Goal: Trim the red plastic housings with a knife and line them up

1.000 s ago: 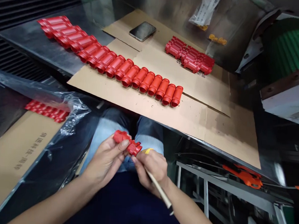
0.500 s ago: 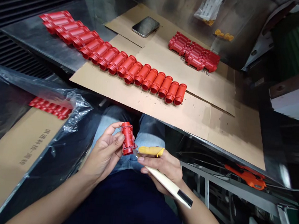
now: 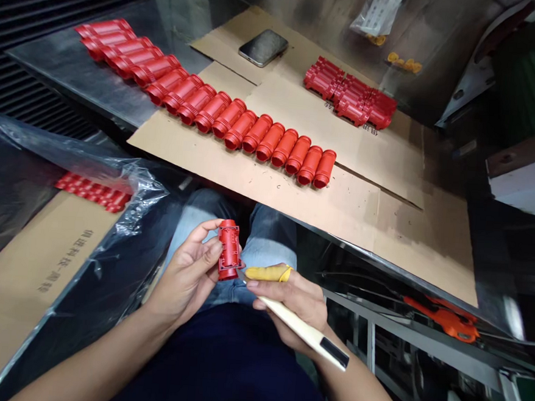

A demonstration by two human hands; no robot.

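Observation:
Held upright above my lap is a red plastic cylindrical part [image 3: 230, 247], its side with fine raised outlines turned toward me. My left hand [image 3: 194, 262] grips it between thumb and fingers. My right hand [image 3: 288, 293] is closed round a utility knife [image 3: 304, 328] with a cream handle and a black end. A yellow finger cot [image 3: 266, 273] covers its index finger. The knife's short blade meets the lower right edge of the red part; the exact contact is too small to tell.
A long row of red cylindrical parts [image 3: 258, 136] lies along the cardboard-covered bench [image 3: 362, 213]. Farther back are a phone [image 3: 263, 47] and a cluster of red parts [image 3: 351, 91]. At left stands a plastic-lined carton [image 3: 29, 257]; an orange tool [image 3: 446, 320] lies at right.
The view has shifted very slightly. Both hands keep their grips, and the knife's blade stays at the lower edge of the red part.

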